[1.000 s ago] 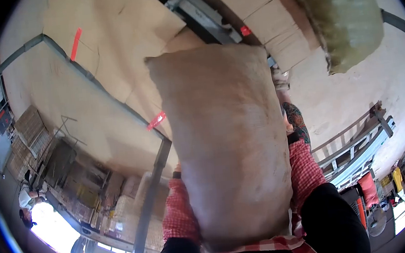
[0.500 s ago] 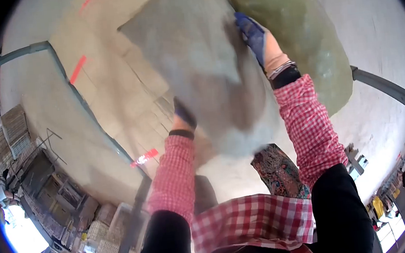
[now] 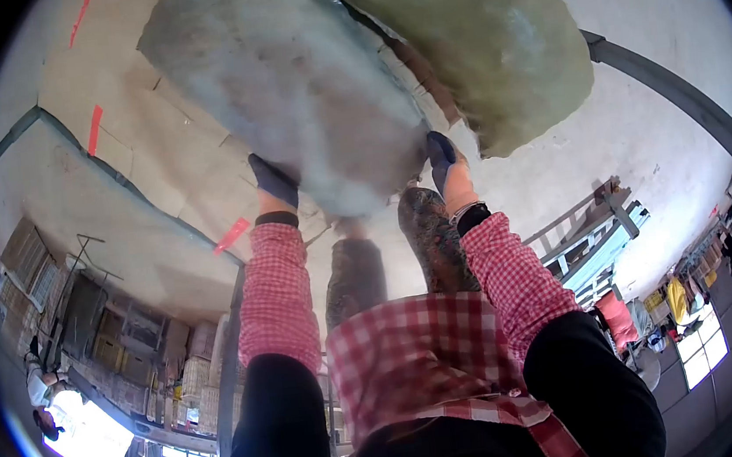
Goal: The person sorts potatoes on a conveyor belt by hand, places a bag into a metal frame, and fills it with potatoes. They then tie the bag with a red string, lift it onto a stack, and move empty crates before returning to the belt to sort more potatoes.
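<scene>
A full grey-white sack [image 3: 290,77] lies in front of me, its near end towards my legs. My left hand [image 3: 276,182], in a dark blue glove, grips the left side of that near end. On the opposite side, my right hand [image 3: 448,168], gloved the same way, is closed at the near right corner. Parts of the fingers are hidden against the sack. Just to the right lies a green sack [image 3: 490,49], with a narrow gap between the two.
Red tape strips [image 3: 230,235] mark the pale floor [image 3: 138,242] on the left. A dark metal bar [image 3: 679,93] curves along the right. Slatted blue racks [image 3: 602,250] stand at right, and crates and boxes [image 3: 130,339] at left. A person [image 3: 37,383] is at the far left.
The grey-white sack has come down lengthwise beside the green one, away from my body. My hands have shifted to its near end, the right hand moving down from its upper side.
</scene>
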The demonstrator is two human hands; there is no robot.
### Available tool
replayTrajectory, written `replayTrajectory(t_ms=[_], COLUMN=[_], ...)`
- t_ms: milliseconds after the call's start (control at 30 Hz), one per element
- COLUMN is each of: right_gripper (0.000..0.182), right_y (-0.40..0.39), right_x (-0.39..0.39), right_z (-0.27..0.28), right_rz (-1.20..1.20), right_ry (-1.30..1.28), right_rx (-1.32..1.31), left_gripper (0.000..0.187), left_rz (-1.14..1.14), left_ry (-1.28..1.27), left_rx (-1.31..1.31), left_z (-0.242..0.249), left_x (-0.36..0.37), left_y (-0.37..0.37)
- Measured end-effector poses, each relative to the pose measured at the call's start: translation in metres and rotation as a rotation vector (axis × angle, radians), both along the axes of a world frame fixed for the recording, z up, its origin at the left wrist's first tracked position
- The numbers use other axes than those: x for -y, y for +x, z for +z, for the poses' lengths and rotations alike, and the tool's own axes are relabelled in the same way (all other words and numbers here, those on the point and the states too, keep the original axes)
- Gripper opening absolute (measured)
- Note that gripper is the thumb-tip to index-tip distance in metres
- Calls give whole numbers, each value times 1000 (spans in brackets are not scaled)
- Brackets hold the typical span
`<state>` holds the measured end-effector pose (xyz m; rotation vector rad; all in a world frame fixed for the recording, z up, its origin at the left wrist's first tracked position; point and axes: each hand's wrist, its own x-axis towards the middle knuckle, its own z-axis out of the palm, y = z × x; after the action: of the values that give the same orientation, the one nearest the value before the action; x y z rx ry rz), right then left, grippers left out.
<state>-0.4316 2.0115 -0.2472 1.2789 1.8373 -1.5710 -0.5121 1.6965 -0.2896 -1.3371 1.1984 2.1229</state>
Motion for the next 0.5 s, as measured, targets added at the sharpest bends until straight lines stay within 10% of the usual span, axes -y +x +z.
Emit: replayTrajectory(t_ms=[233, 333, 367, 400, 500], right_gripper=[54, 42, 38, 38, 39], right_y=[-2, -4, -4, -6, -11], right_x=[-24, -11, -17, -22, -44], right_z=[-78, -87, -101, -95, -78], right_rz=[-165, -298, -773, -765, 241], right_ry=[-112, -431, -782, -769, -295], right_rx=[394, 122, 209, 211, -109], left_gripper=[56, 56, 56, 56, 57], left_rz=[46, 64, 65, 71, 88], left_ry=[375, 300, 281, 268, 193], left_rx=[45, 110, 131, 149, 208], left_z=[-54, -57, -53, -52, -46], left_x=[18, 6, 2, -2, -27], left_y=[18, 42, 52, 62, 97])
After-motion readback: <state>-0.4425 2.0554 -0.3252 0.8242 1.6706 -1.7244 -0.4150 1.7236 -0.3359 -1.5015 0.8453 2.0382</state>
